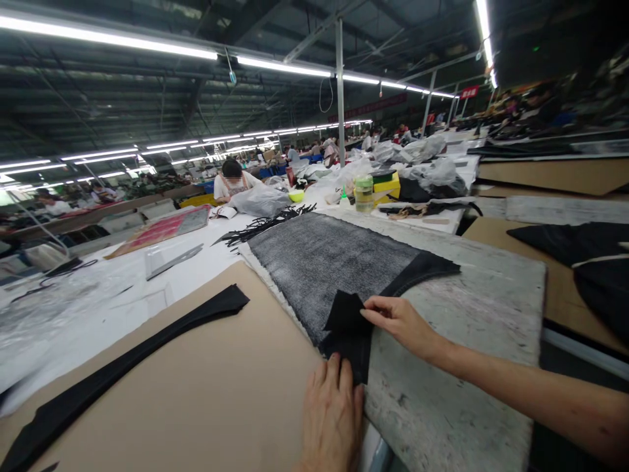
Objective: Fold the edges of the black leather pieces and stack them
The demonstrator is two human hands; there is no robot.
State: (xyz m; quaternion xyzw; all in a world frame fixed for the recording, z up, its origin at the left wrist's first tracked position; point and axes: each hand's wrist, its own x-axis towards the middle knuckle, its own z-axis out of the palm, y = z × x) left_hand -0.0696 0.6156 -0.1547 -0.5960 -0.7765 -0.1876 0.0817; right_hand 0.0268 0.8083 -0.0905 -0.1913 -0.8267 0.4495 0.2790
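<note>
A dark grey fabric panel (319,262) lies on a grey, stained work slab (457,367). At its near corner the black edge (350,331) is folded over. My right hand (400,322) pinches that folded black corner between thumb and fingers. My left hand (331,410) lies flat with fingers stretched, pressing the lower end of the same black fabric against the slab's edge.
A long curved black strip (122,367) lies on brown cardboard (221,393) to the left. Black fabric pieces (590,262) sit at right. A bottle (363,193), plastic bags and black scraps lie beyond. A seated person (232,180) works farther back.
</note>
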